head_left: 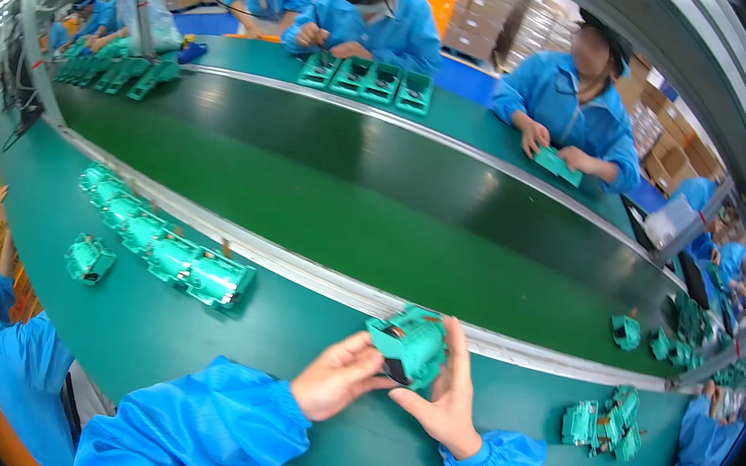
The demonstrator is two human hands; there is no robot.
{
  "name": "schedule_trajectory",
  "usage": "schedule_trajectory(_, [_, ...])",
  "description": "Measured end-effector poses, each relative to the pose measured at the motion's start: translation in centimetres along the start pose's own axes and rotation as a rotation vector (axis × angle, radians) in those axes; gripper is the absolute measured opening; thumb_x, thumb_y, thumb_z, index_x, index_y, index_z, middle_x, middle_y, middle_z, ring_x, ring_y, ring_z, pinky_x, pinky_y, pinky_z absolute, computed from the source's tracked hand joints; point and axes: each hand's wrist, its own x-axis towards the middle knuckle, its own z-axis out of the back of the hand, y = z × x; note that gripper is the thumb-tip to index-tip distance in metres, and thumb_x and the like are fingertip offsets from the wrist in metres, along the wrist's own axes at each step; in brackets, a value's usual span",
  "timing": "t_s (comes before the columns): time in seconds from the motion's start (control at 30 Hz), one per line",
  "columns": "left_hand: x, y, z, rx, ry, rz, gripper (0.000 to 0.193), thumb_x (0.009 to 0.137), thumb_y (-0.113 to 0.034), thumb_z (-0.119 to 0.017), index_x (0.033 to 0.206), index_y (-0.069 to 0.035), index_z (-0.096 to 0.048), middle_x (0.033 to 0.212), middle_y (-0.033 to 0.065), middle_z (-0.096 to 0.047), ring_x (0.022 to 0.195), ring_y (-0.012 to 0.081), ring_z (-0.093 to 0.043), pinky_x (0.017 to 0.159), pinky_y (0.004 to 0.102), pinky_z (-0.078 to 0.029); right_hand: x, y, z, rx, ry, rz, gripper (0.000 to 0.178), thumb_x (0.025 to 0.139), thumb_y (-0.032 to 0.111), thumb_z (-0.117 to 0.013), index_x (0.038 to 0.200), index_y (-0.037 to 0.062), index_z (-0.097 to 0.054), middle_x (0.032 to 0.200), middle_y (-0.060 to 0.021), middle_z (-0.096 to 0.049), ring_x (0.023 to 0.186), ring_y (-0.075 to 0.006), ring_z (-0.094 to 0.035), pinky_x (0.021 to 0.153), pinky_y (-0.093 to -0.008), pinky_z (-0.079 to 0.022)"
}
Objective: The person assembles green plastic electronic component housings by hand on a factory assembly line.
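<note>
Between my two hands is a green plastic housing [420, 346] with dark and copper-coloured parts showing in its open side. My left hand [339, 378] grips its lower left side, thumb and fingers closed against it. On the other side my right hand [451, 396] holds it with the thumb below and the fingers stretched up along its right face. The housing is tilted and raised over the near strip of the green table [284, 352], close to the metal rail [329, 285]. Its underside is hidden.
A row of similar green housings [145, 231] stands along the rail at left, with a single one [89, 259] nearer me. Several more lie clustered [606, 422] at right. Beyond the rail runs a dark green conveyor belt [304, 187]. Across it, co-workers in blue handle green parts [558, 165].
</note>
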Motion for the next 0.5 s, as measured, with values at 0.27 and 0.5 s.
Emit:
schedule_trajectory(0.27, [0.8, -1.4, 0.9, -0.195, 0.075, 0.103, 0.039, 0.090, -0.018, -0.043, 0.124, -0.003, -0.033, 0.119, 0.0090, -0.044, 0.107, 0.0187, -0.047, 0.092, 0.0365, -0.038, 0.9, -0.9, 2.7, -0.249, 0.165, 0.032, 0.096, 0.054, 0.023, -0.080, 0.130, -0.0001, -0.026, 0.128, -0.0204, -0.034, 0.117, -0.0330, -0.037, 0.096, -0.0390, -0.033])
schedule_trajectory(0.5, [0.7, -1.9, 0.8, -0.147, 0.138, 0.083, 0.053, 0.086, -0.011, -0.048, 0.131, 0.000, -0.022, 0.125, 0.0107, -0.039, 0.114, 0.0201, -0.042, 0.095, 0.0367, -0.036, 1.2, -0.3, 2.4, -0.468, 0.043, 0.280, 0.080, 0.053, 0.017, -0.080, 0.120, -0.0003, -0.040, 0.117, -0.0187, -0.045, 0.108, -0.0314, -0.045, 0.089, -0.0381, -0.040])
